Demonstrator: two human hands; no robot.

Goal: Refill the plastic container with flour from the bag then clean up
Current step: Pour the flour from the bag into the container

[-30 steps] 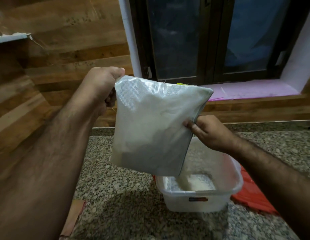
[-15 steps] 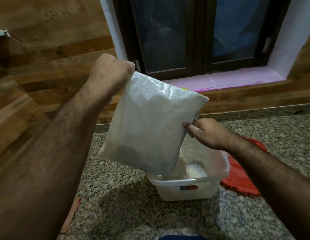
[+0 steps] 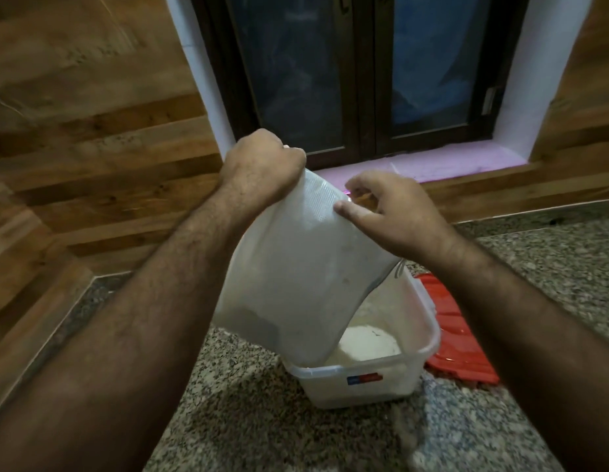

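Note:
A white plastic flour bag (image 3: 303, 284) hangs upended over a translucent plastic container (image 3: 368, 379) on the granite counter. The bag's lower open end dips into the container's left side. A mound of white flour (image 3: 368, 347) lies inside the container. My left hand (image 3: 262, 168) is a fist clenched on the bag's raised upper corner. My right hand (image 3: 391, 206) pinches the bag's upper right edge between thumb and fingers.
A red lid (image 3: 456, 338) lies flat on the counter just right of the container. The speckled granite counter (image 3: 248, 420) meets a wood-panelled wall (image 3: 102, 165) at left and back. A dark window with a pink sill (image 3: 466, 163) is behind.
The bag has tipped steeper and its mouth has dropped into the container. My right hand moved up from the bag's side edge to its top edge. More flour lies in the container.

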